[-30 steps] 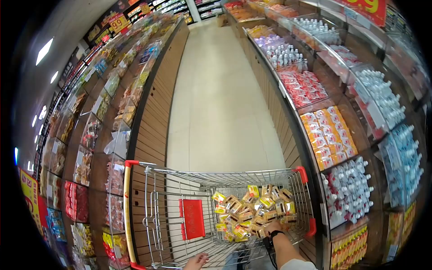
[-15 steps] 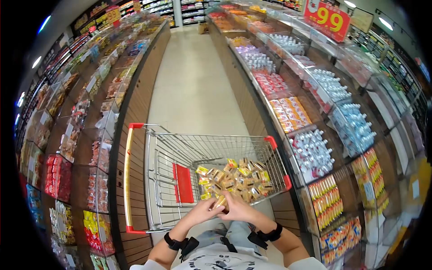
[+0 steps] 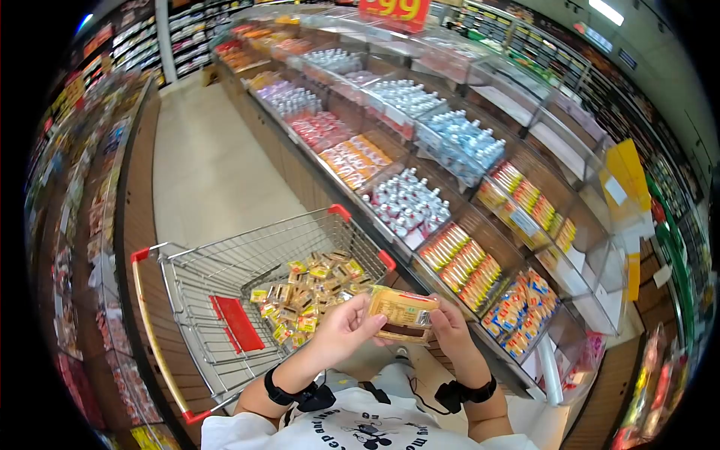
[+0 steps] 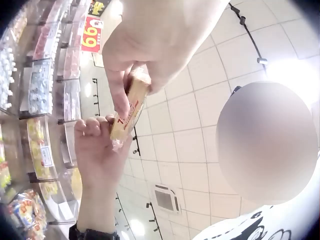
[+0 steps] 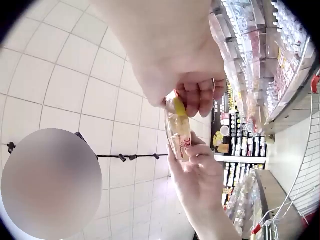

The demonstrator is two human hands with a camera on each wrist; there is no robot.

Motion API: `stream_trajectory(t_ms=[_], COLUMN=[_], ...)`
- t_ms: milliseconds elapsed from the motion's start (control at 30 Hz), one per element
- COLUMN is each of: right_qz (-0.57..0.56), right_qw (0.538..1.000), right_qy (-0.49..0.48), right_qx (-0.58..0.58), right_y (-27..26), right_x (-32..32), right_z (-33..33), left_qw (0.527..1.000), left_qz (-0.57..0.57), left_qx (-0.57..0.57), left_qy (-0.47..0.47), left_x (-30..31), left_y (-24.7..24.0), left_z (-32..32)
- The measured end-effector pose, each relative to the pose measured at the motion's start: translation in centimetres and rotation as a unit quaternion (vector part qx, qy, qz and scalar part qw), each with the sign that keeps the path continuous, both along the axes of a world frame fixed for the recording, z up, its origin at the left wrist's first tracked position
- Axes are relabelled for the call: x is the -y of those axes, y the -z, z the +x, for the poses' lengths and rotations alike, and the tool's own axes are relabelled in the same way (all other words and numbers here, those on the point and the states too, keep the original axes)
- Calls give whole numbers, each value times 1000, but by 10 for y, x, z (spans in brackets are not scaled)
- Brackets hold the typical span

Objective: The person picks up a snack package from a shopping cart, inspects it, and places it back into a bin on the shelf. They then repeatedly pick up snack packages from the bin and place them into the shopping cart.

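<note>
Now I've lifted one snack packet (image 3: 403,313) from the cart (image 3: 225,259) to lower centre. My left hand (image 3: 343,330) and right hand (image 3: 452,332) pinch its ends. Stocked shelves (image 3: 450,255) have swung into the middle, with pale floor (image 3: 202,165) upper left.

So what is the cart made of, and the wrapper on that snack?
The cart looks like shiny metal wire: thin silver bars in a grid, with red, probably plastic, corners. The snack packet seems glossy plastic film: it glints and looks partly see-through in the right wrist view.
</note>
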State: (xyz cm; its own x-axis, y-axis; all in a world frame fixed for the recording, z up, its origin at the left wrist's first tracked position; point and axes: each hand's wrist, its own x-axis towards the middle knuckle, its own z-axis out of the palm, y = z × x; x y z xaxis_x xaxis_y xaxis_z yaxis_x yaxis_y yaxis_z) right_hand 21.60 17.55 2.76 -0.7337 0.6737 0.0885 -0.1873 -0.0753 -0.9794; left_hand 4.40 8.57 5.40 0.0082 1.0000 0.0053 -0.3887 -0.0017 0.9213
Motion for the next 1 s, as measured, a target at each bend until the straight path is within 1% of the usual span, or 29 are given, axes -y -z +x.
stream_trajectory(t_ms=[33, 67, 167, 267, 367, 400, 433, 467, 500, 533, 567, 633, 667, 767, 800, 833, 867, 900, 967, 1000], right_qz=[-3, 13, 27, 5, 22, -34, 58, 148, 236, 291, 367, 502, 501, 443, 463, 359, 249, 134, 88, 135], right_qw=[1000, 999, 998, 998, 989, 988, 988, 975, 950, 930, 900, 825, 827, 856, 834, 870, 891, 897, 868, 850], right_qy=[4, 8, 27, 54, 107, 85, 125, 164, 201, 211, 214, 210, 208, 192, 236, 299, 358, 412, 470, 474], right_qx=[-25, -39, -54, -18, -98, -127, -76, -23, 33, 75, 100, 151, 146, 184, 186, 157, 125, 90, 136, 187], right_y=[3, -5, -10, -17, 5, 2, -7, -14, -21, -32, -34, -36, -37, -32, -29, -27, -24, -21, -31, -31], right_x=[-4, -5, -18, -31, -56, -64, -70, -77, -83, -87, -94, -107, -114, -131, -137, -143, -148, -153, -180, -193], right_z=[10, 17, 49, 90, 137, 159, 176, 193, 209, 226, 246, 289, 308, 364, 380, 397, 414, 430, 459, 472], left_qw=[1000, 1000, 998, 996, 992, 988, 981, 973, 964, 956, 940, 901, 894, 823, 859, 885, 905, 907, 870, 854], left_qz=[8, 17, 23, 37, 8, -6, -19, -31, -43, -72, -101, -165, -192, -195, -112, -43, 37, 115, 151, 185], left_qx=[-3, -15, -35, -46, 11, 15, 24, 32, 38, 36, 56, 96, 39, 51, -53, -90, -175, -257, -356, -400], left_qy=[8, 20, 48, 64, 125, 155, 191, 226, 261, 283, 321, 390, 404, 531, 497, 454, 387, 312, 305, 276], left_x=[-5, -10, -29, -53, -87, -100, -114, -128, -142, -157, -173, -202, -213, -254, -265, -281, -294, -310, -354, -375], left_y=[-5, -5, -14, -16, -16, -12, -9, -7, -4, 0, 8, 21, 19, 28, 25, 31, 25, 18, 11, 7], left_z=[9, 16, 43, 79, 118, 129, 144, 159, 177, 199, 220, 261, 282, 329, 337, 345, 352, 357, 359, 363])
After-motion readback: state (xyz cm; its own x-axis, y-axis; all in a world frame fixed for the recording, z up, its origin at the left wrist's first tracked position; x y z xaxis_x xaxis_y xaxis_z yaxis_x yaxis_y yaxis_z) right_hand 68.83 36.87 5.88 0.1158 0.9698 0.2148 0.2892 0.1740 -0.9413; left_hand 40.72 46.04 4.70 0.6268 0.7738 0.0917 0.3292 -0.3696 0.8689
